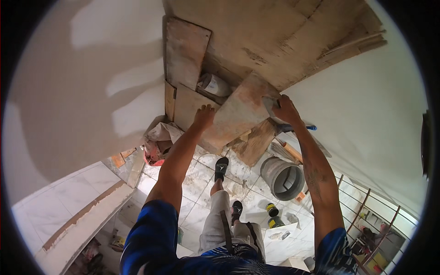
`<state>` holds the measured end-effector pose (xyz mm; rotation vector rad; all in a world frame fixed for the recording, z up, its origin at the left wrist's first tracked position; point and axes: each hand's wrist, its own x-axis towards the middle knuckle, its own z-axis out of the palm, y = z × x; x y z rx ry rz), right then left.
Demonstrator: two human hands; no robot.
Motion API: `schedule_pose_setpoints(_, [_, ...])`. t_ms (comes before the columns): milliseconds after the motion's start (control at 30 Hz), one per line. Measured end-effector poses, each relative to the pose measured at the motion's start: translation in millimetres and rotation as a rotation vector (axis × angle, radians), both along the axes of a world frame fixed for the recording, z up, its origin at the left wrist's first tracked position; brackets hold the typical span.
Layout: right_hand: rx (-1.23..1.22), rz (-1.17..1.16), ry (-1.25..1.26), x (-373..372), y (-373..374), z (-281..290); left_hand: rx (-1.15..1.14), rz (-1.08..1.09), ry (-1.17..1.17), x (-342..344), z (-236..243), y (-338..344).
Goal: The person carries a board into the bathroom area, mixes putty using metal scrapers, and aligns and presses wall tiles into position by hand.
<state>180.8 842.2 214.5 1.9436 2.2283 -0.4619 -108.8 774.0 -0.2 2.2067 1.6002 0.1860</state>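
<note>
My left hand [205, 117] is closed at the left edge of a stained, tan board [245, 110], fingers curled over it. This board lies tilted across other boards in front of me. At its far right corner my right hand [288, 111] is closed around a flat grey trowel-like blade [271, 106], which touches the board; its handle is hidden in my grip. Beyond my left hand lies a whitish cylindrical container [214, 85] on its side. Another board [187, 51] stands against the left wall, and a smaller one [183, 106] sits below it.
A grey bucket [283, 178] stands on the tiled floor by my right forearm, below a blue-ended tool [311, 128]. A crumpled sack [160, 140] lies left. Small dark-and-yellow cans [272, 210] stand near my feet. A rusty metal grid [366, 206] is at right; white walls flank the boards.
</note>
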Motion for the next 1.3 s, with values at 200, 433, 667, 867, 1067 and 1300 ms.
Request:
schedule_pose_setpoints(200, [0.252, 0.149, 0.068, -11, -63, 14, 0.250, -0.086, 0.057, 2, -46, 33])
schedule_pose_setpoints(433, [0.154, 0.039, 0.182, -99, -217, 78, 0.412, -0.226, 0.086, -24, -82, 37])
schedule_pose_setpoints(667, [-0.099, 0.112, 0.323, -166, -293, 101, 0.330, -0.184, 0.056, -18, -67, 42])
schedule_pose_setpoints(867, [-0.120, 0.231, 0.282, -166, -332, 108, 0.138, -0.432, 0.307, -41, -45, 26])
schedule_pose_setpoints(1067, [-0.096, 0.232, 0.229, -134, -351, 100, 0.189, -0.369, 0.187, -105, 14, 5])
schedule_pose_setpoints(1300, [-0.058, 0.234, 0.258, -109, -311, 71, 0.255, -0.193, 0.290, -197, 210, -46])
